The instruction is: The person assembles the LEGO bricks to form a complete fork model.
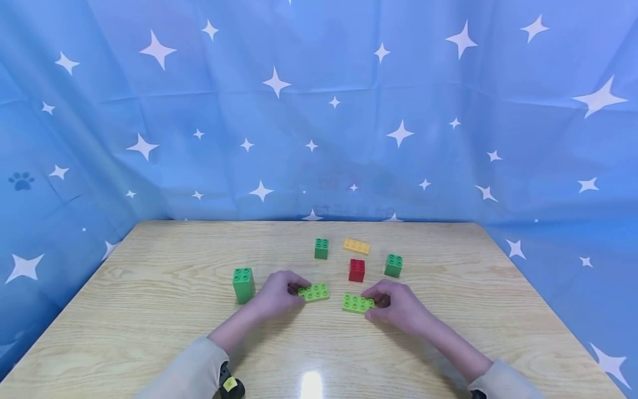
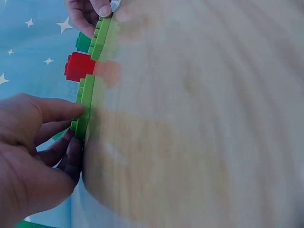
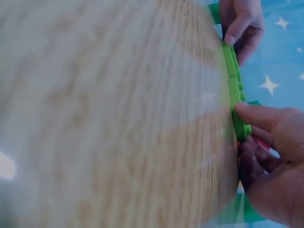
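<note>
Two flat lime-green toy bricks with studs on top lie on the wooden table, a gap between their near ends. My left hand [image 1: 277, 295] pinches the left lime-green brick [image 1: 315, 292] by its left end; in the left wrist view the thumb and fingers grip that brick [image 2: 86, 102]. On the other side, my right hand [image 1: 400, 306] holds the right lime-green brick [image 1: 354, 303] at its right end, thumb on the near edge. The right wrist view shows this brick [image 3: 236, 111] under the thumb, with some fingertips hidden behind it.
Beyond the bricks stand a red block [image 1: 356, 270], a small green block [image 1: 321, 249] and another green block [image 1: 393, 265]. A flat yellow brick [image 1: 356, 246] lies farthest back. Left of my left hand rises a taller green block [image 1: 243, 286]. A starry blue curtain [image 1: 319, 111] hangs behind the table [image 1: 164, 277].
</note>
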The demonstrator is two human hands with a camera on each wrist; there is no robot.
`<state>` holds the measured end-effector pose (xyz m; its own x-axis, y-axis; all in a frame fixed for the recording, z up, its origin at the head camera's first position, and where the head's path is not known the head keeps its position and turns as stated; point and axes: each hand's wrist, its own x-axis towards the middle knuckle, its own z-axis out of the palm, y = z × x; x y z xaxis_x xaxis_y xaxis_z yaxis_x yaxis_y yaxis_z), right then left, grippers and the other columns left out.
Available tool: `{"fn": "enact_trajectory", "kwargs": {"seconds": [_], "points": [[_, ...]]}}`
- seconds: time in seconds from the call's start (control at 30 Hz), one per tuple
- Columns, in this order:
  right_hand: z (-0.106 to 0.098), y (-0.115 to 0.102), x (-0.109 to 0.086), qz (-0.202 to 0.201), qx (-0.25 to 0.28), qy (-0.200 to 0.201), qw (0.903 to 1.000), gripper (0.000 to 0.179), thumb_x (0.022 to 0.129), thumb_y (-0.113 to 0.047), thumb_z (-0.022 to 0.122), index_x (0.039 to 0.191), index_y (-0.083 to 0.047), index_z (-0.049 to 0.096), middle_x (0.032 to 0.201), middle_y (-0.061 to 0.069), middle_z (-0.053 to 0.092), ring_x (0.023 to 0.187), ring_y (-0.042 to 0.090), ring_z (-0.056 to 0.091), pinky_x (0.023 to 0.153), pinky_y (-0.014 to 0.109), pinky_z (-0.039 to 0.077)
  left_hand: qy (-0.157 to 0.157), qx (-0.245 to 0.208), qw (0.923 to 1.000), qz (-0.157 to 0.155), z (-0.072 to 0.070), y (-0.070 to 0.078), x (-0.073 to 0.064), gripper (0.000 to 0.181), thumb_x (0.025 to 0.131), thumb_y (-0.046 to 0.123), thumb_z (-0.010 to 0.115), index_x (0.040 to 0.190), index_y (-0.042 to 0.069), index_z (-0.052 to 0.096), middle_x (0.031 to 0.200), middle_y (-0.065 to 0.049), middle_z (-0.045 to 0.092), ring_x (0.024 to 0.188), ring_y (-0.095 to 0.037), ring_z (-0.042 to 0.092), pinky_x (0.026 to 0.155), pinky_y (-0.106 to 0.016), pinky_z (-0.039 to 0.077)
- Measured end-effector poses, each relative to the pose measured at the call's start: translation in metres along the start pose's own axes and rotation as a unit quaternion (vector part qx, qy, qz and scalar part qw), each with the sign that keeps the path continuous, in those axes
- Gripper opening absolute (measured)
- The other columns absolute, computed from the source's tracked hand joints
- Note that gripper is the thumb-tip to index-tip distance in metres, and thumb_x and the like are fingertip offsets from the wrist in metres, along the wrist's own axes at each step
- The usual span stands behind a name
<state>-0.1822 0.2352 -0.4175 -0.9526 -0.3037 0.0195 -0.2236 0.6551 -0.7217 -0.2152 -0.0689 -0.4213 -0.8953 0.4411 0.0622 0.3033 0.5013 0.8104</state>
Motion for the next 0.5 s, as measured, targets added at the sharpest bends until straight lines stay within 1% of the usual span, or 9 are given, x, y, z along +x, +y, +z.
{"fn": "enact_trajectory", "kwargs": {"seconds": [0.2,0.33,0.4,0.5], "points": [[-0.0014,-0.0020,0.0035,0.004,-0.005,-0.003,1.0000,0.034,0.081,-0.006,0.086,0.113,-0.009,0.077,0.102,-0.002,0.068,0.087,0.018,0.058,0.073,0.027,0.053,-0.018,0.006,0.9998,0.006,-0.0030,-0.0018,-0.0064,0.033,0.085,-0.005,0.074,0.117,0.001,0.075,0.114,-0.008,0.069,0.095,-0.017,0.061,0.081,-0.034,0.054],[-0.0010,-0.0024,0.0056,0.006,0.000,-0.004,1.0000,0.033,0.081,-0.006,0.086,0.113,-0.009,0.077,0.104,-0.002,0.068,0.089,0.018,0.060,0.074,0.027,0.054,-0.027,0.005,0.9994,0.022,-0.0033,-0.0027,-0.0085,0.035,0.084,-0.006,0.072,0.118,0.001,0.074,0.115,-0.008,0.069,0.098,-0.018,0.062,0.083,-0.033,0.054],[-0.0001,-0.0026,0.0065,0.006,-0.001,-0.003,1.0000,0.033,0.081,-0.005,0.085,0.113,-0.009,0.077,0.104,-0.002,0.068,0.089,0.017,0.060,0.075,0.027,0.054,-0.032,0.005,0.9989,0.034,-0.0030,-0.0028,-0.0088,0.035,0.083,-0.006,0.072,0.118,0.001,0.074,0.114,-0.008,0.070,0.097,-0.018,0.061,0.082,-0.031,0.053],[0.0017,-0.0041,0.0079,0.002,-0.003,-0.006,1.0000,0.034,0.081,-0.005,0.085,0.114,-0.009,0.077,0.105,-0.001,0.068,0.090,0.016,0.060,0.076,0.026,0.054,-0.040,0.007,0.9983,0.042,-0.0023,-0.0019,-0.0088,0.036,0.083,-0.006,0.071,0.119,0.001,0.074,0.112,-0.007,0.069,0.094,-0.018,0.059,0.080,-0.029,0.051]]}}
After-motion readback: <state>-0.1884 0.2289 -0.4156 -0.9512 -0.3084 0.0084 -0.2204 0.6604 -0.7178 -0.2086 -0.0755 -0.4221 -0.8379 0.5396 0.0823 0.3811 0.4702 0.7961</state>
